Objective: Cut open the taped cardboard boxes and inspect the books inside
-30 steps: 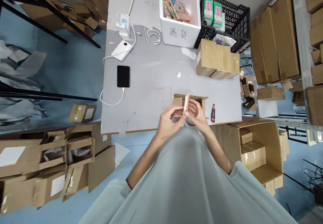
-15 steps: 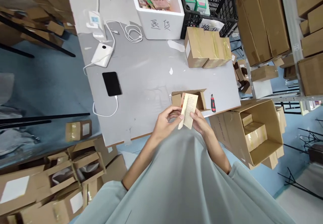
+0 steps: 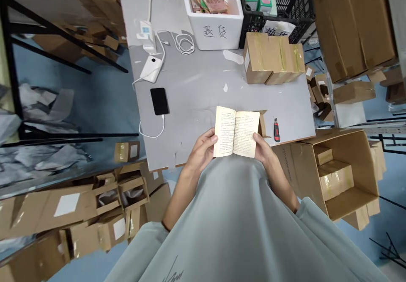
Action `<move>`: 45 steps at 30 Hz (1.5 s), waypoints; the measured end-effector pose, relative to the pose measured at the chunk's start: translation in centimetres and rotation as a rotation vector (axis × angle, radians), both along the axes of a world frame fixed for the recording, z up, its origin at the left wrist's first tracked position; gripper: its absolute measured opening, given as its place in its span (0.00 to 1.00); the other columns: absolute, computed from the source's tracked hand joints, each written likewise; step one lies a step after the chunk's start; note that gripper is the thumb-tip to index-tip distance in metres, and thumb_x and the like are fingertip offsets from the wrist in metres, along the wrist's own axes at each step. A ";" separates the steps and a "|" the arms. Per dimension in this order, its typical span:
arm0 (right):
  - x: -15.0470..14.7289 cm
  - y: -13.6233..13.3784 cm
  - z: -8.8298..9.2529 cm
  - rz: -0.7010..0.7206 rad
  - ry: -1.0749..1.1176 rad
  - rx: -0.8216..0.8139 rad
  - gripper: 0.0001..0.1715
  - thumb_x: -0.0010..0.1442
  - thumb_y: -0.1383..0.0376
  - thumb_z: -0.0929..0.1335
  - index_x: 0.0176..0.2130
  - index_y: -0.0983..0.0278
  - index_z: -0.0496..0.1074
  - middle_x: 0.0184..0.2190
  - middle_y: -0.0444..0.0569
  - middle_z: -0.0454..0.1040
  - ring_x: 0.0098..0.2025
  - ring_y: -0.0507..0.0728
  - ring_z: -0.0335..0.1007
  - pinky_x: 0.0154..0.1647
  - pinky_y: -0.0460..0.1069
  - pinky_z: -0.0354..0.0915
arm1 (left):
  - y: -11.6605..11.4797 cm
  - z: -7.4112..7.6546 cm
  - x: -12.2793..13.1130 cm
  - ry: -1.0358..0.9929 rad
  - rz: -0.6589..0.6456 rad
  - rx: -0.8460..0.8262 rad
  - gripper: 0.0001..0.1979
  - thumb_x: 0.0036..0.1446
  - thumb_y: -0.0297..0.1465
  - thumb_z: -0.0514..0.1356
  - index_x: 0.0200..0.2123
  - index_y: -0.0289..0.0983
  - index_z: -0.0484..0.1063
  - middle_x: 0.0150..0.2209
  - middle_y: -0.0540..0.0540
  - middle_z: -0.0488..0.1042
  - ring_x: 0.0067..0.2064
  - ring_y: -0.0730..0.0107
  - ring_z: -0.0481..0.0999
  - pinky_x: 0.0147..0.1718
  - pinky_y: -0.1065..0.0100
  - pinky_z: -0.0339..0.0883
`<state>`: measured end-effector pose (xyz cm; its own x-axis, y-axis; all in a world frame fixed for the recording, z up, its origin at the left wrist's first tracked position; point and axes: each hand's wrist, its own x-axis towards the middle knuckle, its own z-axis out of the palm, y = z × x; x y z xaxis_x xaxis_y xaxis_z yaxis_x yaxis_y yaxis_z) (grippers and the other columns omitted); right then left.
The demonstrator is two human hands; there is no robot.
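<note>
A small booklet with printed pages lies spread open between my two hands, above the near edge of the grey table. My left hand grips its left page edge, thumb on the paper. My right hand holds the right page edge the same way. Behind the booklet an open small cardboard box is mostly hidden. A red utility knife lies just right of that box.
A black phone on a cable and a white power bank lie at the table's left. A white foam bin, a black crate and taped cartons stand at the back. An open carton sits on the floor right; flattened boxes pile left.
The booklet, held edge-on and nearly closed a second ago, has been spread fully open between both hands. The head view has shifted slightly.
</note>
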<state>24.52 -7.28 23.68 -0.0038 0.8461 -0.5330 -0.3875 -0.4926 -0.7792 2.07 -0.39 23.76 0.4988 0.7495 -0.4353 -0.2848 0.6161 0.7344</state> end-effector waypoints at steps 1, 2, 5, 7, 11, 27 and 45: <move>0.3 0.3 0.0 0.023 -0.010 -0.010 0.40 0.62 0.31 0.76 0.56 0.56 0.83 0.53 0.54 0.88 0.68 0.69 0.78 0.63 0.65 0.81 | -0.4 0.1 0.3 0.009 0.020 -0.001 0.27 0.55 0.56 0.77 0.42 0.40 0.84 0.41 0.40 0.88 0.47 0.48 0.89 0.44 0.55 0.84; 0.7 0.5 0.0 0.043 -0.022 -0.021 0.38 0.64 0.32 0.76 0.56 0.56 0.83 0.53 0.54 0.88 0.68 0.69 0.78 0.63 0.64 0.80 | -0.8 0.2 0.7 0.019 0.039 0.001 0.28 0.54 0.57 0.77 0.43 0.40 0.84 0.42 0.40 0.88 0.48 0.47 0.89 0.46 0.54 0.85; 1.8 1.1 -0.2 0.110 -0.026 -0.023 0.38 0.63 0.32 0.76 0.56 0.56 0.83 0.53 0.53 0.87 0.68 0.69 0.78 0.62 0.63 0.80 | -1.9 0.3 1.8 0.040 0.076 0.006 0.31 0.53 0.60 0.77 0.46 0.40 0.83 0.44 0.39 0.88 0.52 0.44 0.89 0.48 0.52 0.85; 2.7 1.2 -0.6 0.154 0.011 -0.006 0.41 0.59 0.30 0.77 0.55 0.55 0.84 0.54 0.53 0.87 0.69 0.70 0.78 0.62 0.64 0.81 | -2.6 0.2 2.6 0.049 0.092 -0.004 0.32 0.54 0.59 0.77 0.47 0.39 0.83 0.45 0.38 0.88 0.53 0.43 0.89 0.50 0.51 0.85; 5.0 1.1 -1.5 0.181 0.054 0.022 0.49 0.53 0.24 0.77 0.58 0.53 0.83 0.55 0.53 0.87 0.69 0.72 0.78 0.63 0.66 0.81 | -3.6 0.2 4.4 0.073 0.139 -0.027 0.29 0.57 0.57 0.77 0.48 0.40 0.83 0.46 0.38 0.88 0.55 0.43 0.88 0.51 0.50 0.85; 9.3 0.8 -2.1 0.220 0.210 0.093 0.55 0.51 0.26 0.80 0.65 0.53 0.80 0.62 0.55 0.84 0.74 0.74 0.74 0.65 0.70 0.81 | -5.3 -0.3 9.0 0.189 0.113 0.050 0.31 0.56 0.57 0.78 0.51 0.41 0.83 0.49 0.38 0.87 0.54 0.47 0.88 0.45 0.58 0.82; 11.0 0.9 -1.8 0.283 0.054 0.182 0.54 0.55 0.22 0.75 0.66 0.49 0.79 0.60 0.51 0.86 0.69 0.70 0.78 0.68 0.67 0.79 | -5.3 -0.2 10.9 0.378 0.129 0.231 0.35 0.55 0.61 0.77 0.50 0.39 0.84 0.47 0.39 0.86 0.44 0.57 0.84 0.45 0.59 0.79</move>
